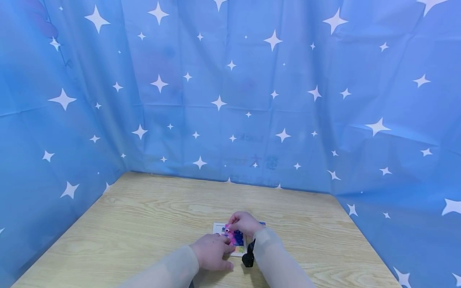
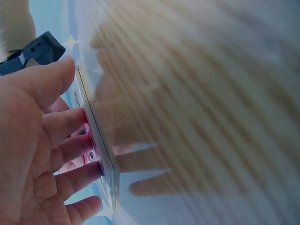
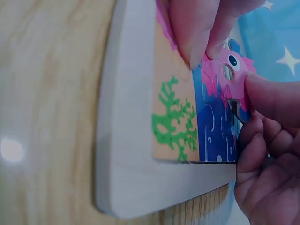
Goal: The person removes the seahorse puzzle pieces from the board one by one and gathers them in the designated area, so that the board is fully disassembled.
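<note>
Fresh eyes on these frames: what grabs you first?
Probably the star-patterned blue backdrop, filling most of the head view behind the wooden table. Next, the vivid pink fish on the puzzle board, low near that view's middle. There the left hand touches the picture and the right hand pinches a puzzle piece.

The tabletop (image 1: 144, 212) offers passage left of the puzzle board (image 1: 218, 227), right of the right forearm (image 1: 282, 262), and on the far side up to the curtain (image 1: 216, 84), which bounds the table far, left and right. Near-side access is obstructed: the left hand (image 1: 213, 252) covers the board's near left part, the right hand (image 1: 245, 223) its far right part. A black wrist device (image 1: 248, 258) narrows the gap between left hand and right forearm; a partly hidden blue item (image 1: 262, 223) obstructs the strip just right of the right hand
</note>
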Action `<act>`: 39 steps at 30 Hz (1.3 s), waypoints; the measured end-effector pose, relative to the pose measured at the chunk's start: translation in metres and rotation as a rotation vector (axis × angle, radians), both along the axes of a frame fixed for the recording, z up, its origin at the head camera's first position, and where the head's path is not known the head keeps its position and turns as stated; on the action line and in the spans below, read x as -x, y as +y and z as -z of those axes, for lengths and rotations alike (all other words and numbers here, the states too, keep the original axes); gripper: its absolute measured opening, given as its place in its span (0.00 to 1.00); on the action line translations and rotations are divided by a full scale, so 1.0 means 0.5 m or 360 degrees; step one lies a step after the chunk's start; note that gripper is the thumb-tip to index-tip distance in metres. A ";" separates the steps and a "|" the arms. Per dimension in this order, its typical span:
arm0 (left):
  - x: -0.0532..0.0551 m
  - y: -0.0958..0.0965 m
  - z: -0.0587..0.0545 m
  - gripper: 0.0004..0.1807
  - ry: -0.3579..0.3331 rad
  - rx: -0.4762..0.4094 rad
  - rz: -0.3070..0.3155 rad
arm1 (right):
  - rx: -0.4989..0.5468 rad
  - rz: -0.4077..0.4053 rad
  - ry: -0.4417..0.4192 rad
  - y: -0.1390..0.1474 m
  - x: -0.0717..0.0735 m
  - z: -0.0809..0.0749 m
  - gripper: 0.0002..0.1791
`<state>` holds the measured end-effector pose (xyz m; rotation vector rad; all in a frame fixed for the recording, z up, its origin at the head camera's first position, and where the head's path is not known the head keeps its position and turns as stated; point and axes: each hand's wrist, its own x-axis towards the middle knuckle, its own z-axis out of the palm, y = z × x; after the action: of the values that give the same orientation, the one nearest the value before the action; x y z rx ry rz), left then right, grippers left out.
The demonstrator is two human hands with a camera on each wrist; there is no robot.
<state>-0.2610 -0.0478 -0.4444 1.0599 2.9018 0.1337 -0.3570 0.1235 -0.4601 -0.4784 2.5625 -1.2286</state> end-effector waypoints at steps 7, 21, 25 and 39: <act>0.001 0.000 0.000 0.31 0.0000 0.0003 0.0010 | -0.0009 -0.0031 0.0003 0.004 -0.001 -0.001 0.03; 0.001 -0.001 -0.005 0.31 -0.0013 -0.0010 0.0016 | 0.0017 0.0123 -0.0053 -0.009 -0.009 -0.004 0.03; 0.001 -0.001 -0.006 0.31 -0.0024 -0.0016 0.0014 | -0.0016 0.0130 -0.0053 -0.011 -0.014 -0.007 0.03; 0.004 0.000 0.005 0.31 -0.0022 -0.0008 -0.0009 | 0.0230 0.0123 -0.0132 0.007 -0.001 0.004 0.03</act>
<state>-0.2631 -0.0476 -0.4468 1.0475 2.8942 0.1479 -0.3563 0.1268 -0.4621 -0.3526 2.4554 -1.4359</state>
